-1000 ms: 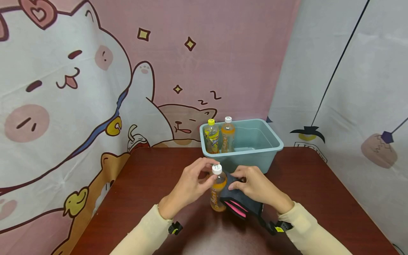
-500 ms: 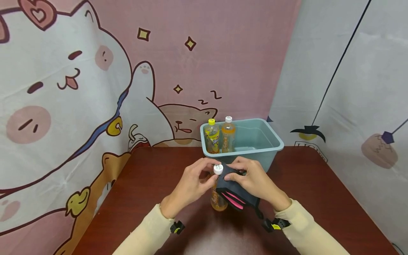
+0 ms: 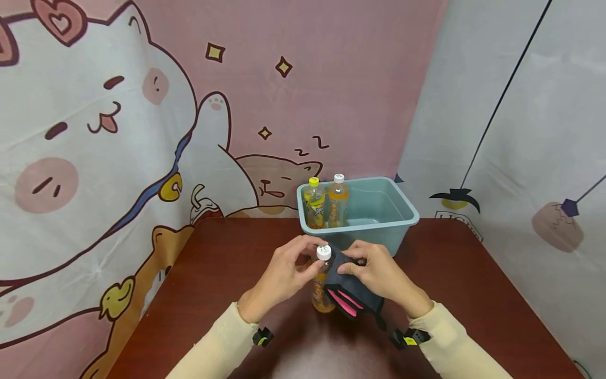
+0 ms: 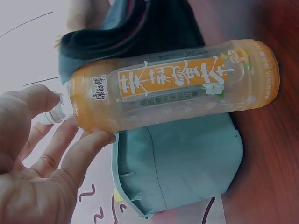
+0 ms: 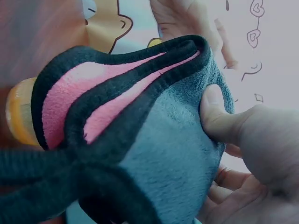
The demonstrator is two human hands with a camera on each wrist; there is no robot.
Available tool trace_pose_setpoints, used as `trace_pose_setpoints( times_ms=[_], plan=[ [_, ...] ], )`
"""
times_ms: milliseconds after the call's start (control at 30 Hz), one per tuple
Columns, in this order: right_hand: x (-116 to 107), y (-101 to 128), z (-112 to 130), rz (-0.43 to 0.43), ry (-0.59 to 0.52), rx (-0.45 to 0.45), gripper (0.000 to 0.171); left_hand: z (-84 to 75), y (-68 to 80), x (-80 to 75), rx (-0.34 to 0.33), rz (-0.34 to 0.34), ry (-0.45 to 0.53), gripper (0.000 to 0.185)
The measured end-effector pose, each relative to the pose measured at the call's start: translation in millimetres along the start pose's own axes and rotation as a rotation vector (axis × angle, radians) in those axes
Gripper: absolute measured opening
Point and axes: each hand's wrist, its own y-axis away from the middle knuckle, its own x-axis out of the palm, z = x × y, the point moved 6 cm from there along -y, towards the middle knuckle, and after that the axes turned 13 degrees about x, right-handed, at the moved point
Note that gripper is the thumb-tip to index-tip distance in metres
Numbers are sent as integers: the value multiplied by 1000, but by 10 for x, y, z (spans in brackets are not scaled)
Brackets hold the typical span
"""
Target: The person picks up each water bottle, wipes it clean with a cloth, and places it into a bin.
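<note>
An orange-labelled drink bottle (image 3: 321, 295) with a white cap stands upright on the table. My left hand (image 3: 290, 271) pinches it by the neck, just below the cap; in the left wrist view the thumb and fingers sit around the neck of the bottle (image 4: 177, 86). A folded dark grey cloth (image 3: 352, 281) with black edging and pink inner layers is gripped by my right hand (image 3: 379, 269). In the right wrist view the thumb presses on the grey face of the cloth (image 5: 173, 140), which lies against the bottle's side and covers part of it.
Behind the hands stands a light blue plastic bin (image 3: 379, 231). Inside its left end are a yellow-capped bottle (image 3: 314, 208) and another white-capped orange bottle (image 3: 338, 208). The dark red table (image 3: 227, 263) ends at a printed curtain (image 3: 360, 79).
The cloth moved left and up over the bottle's upper side, then slightly back and down along it, with my right hand. My left hand has stayed at the bottle's neck.
</note>
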Motion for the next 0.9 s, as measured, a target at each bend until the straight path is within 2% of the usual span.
trace_pose_setpoints(
  times_ms=[233,500,567,700,900],
  plan=[
    [213,66,-247,31,2,-14,28,13,20,-38,-5,3,4,42],
    [458,116,-538,151,114,-16,28,12,25,30,-9,-6,56,43],
    [517,105,-579,184,145,-20,26,11,29,40,-15,-11,63,44],
    [624,70,-625,230,198,-29,14,6,37,22,-23,-16,67,45],
    [694,42,-629,250,182,-32,9,28,60,-15,-42,-7,59,44]
  ],
)
